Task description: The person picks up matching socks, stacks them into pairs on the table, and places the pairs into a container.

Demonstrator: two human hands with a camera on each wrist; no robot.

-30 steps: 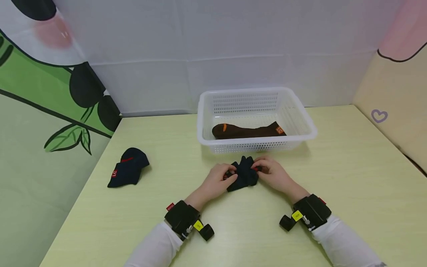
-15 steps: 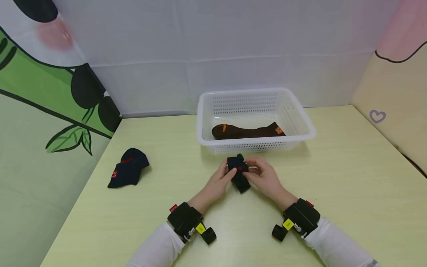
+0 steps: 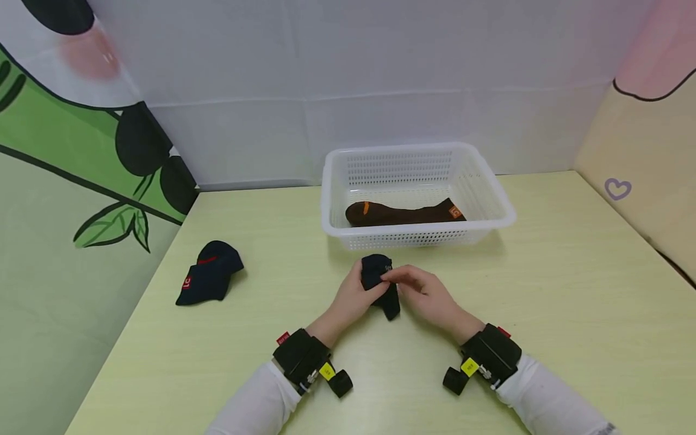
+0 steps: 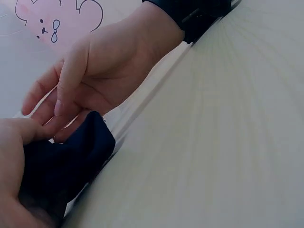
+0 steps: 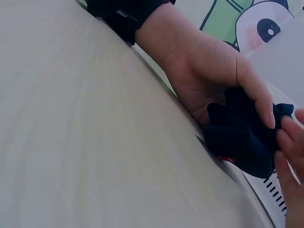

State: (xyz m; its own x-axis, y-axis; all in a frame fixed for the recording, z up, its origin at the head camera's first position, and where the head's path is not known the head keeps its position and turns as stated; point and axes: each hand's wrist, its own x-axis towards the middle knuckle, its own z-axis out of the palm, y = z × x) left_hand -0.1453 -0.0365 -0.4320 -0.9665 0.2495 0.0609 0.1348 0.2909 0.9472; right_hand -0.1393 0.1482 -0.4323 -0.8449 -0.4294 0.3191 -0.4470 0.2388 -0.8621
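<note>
My left hand [image 3: 352,297] grips a dark navy sock [image 3: 388,297], with the thumb across its front. The sock is folded, one end hanging down toward me. My right hand [image 3: 429,299] reaches in from the other side, its fingers loosely bent and fingertips touching the sock near the left thumb. In the left wrist view, the right hand [image 4: 102,71] shows a gap between thumb and forefinger, beside the sock [image 4: 71,161]. The right wrist view shows the left hand [image 5: 209,71] around the bunched sock [image 5: 242,137], a small red mark on its edge.
A white perforated basket [image 3: 418,237] stands behind the hands, with a brown sock [image 3: 408,215] with orange marks lying in it. Another navy sock item [image 3: 209,275] with red marks lies folded at the left of the pale table [image 3: 261,223]. Walls rise behind and beside it.
The navy sock has gone from a bunched shape between both hands to a folded shape held in the left hand. The right hand has moved left, and its grip has loosened.
</note>
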